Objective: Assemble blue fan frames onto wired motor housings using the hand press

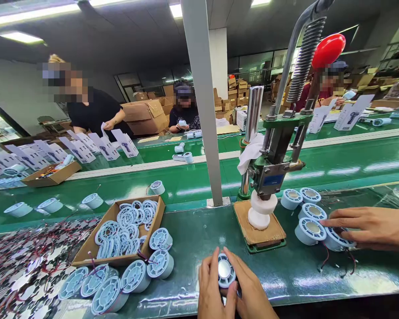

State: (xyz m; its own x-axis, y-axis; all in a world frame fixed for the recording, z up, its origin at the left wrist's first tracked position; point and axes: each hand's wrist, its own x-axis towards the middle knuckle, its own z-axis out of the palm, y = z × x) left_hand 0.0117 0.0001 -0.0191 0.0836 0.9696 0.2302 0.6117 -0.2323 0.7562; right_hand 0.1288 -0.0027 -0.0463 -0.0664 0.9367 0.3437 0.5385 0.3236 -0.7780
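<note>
Low in the middle of the head view, my left hand (209,285) and my right hand (249,283) close round a light-blue round motor housing (226,271) from both sides. Its face, with slotted ring and silver centre, points up toward me. Part of its lower side is hidden by my thumbs. Just beyond my hands stands a green hand press (275,164) with a red knob (329,49). A white plastic block (261,210) sits under its ram, on a cardboard-covered base (257,228).
A co-worker's hand (372,226) reaches in from the right over several blue housings (310,230). To the left are a cardboard tray (119,261) of blue rings, more housings (109,294) and wired silver plates (26,266). Behind runs a green conveyor (186,177); other people work beyond it.
</note>
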